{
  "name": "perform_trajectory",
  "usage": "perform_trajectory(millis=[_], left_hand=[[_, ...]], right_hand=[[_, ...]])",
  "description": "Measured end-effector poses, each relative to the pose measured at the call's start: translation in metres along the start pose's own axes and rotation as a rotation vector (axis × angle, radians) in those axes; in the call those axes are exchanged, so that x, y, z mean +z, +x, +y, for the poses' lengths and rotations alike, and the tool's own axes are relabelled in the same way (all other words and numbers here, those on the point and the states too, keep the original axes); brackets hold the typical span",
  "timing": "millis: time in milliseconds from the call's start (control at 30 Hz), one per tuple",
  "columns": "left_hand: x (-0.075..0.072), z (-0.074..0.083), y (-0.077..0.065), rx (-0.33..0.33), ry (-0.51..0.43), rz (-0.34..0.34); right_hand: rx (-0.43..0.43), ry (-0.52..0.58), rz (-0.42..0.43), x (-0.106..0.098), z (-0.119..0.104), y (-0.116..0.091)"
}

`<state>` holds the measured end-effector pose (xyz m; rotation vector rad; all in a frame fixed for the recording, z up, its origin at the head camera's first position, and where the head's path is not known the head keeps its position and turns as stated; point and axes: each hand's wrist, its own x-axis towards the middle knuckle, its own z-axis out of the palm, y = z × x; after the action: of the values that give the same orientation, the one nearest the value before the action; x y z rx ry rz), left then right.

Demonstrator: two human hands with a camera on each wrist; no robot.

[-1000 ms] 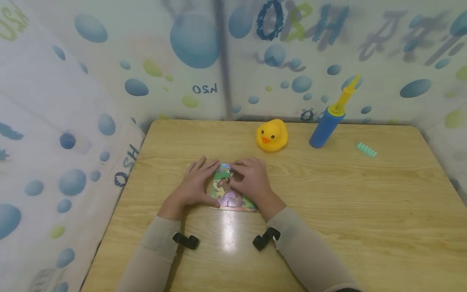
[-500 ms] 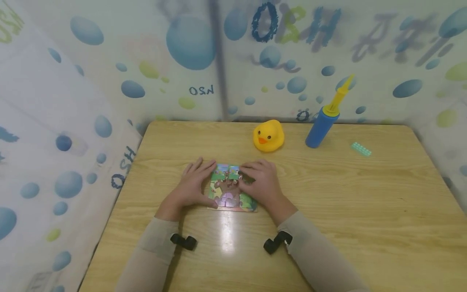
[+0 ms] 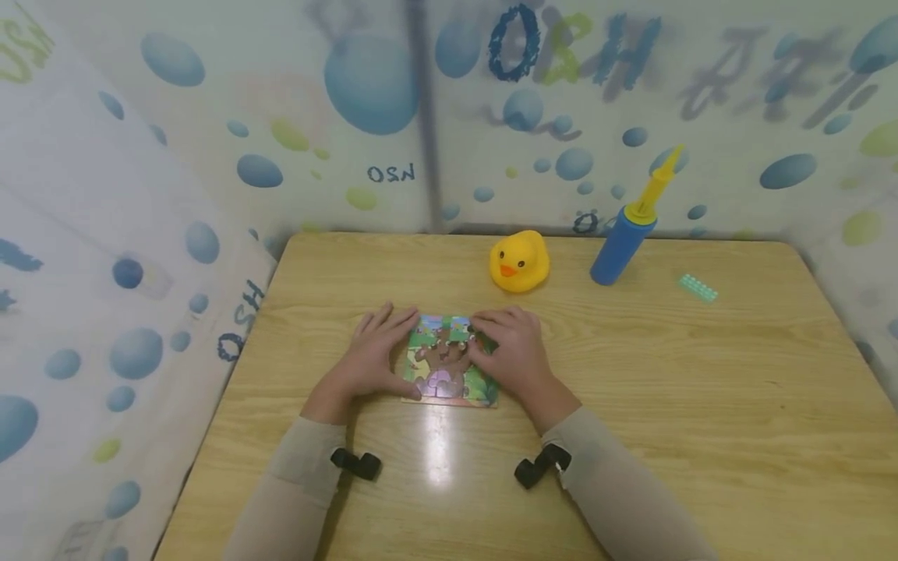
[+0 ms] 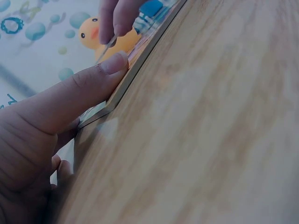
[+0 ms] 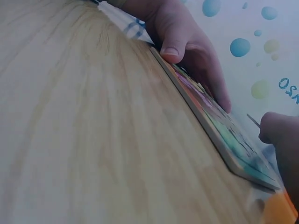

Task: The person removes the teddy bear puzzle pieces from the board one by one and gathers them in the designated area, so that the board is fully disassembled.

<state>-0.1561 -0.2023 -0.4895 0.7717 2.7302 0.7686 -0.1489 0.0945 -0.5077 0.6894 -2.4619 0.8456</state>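
A small picture jigsaw puzzle lies flat on the wooden table, its picture showing a brown animal on green. My left hand holds its left side, the thumb on the near corner and the fingers stretched toward the far corner. At the far edge, my right hand pinches a puzzle piece between thumb and fingers. Both wrist views show that piece edge-on, tilted and raised over the board. The right hand covers the board's far right part in the head view.
A yellow rubber duck sits behind the puzzle. To its right stands a blue and yellow hand pump, then a mint-green building brick. Bubble-patterned cloth hangs along the table's back and left edges.
My right hand has moved right along the puzzle's far edge with the pinched piece, uncovering more of the picture. The left hand keeps its place on the left side.
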Motion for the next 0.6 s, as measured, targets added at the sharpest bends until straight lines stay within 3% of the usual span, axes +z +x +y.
perform_trajectory(millis=[600], left_hand=[[-0.001,0.001,0.001,-0.001,-0.009,-0.002]], right_hand=[[0.052,-0.032,0.074,-0.04,0.048,-0.022]])
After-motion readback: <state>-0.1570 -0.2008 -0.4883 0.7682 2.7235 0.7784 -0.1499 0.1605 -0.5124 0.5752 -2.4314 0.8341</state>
